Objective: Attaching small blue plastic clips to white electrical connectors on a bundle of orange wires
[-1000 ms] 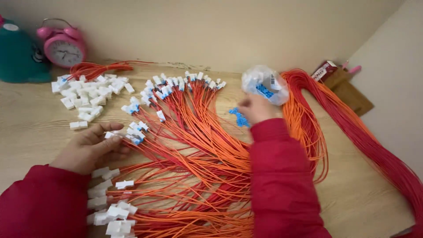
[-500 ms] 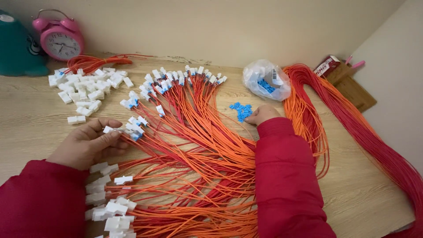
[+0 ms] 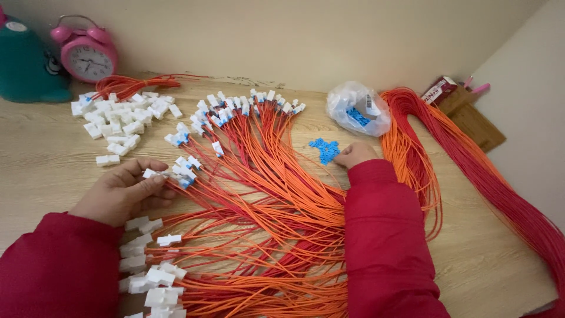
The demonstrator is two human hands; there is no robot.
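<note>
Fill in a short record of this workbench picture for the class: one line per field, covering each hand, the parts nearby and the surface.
Left hand: holds a white connector at its fingertips, on the orange wires
Right hand: fingers at the small pile of blue clips
Bag: clear plastic, more blue pieces inside, behind the pile
Loose white connectors: heaped at far left
Clock: pink, against the wall
Surface: light wooden table
</note>
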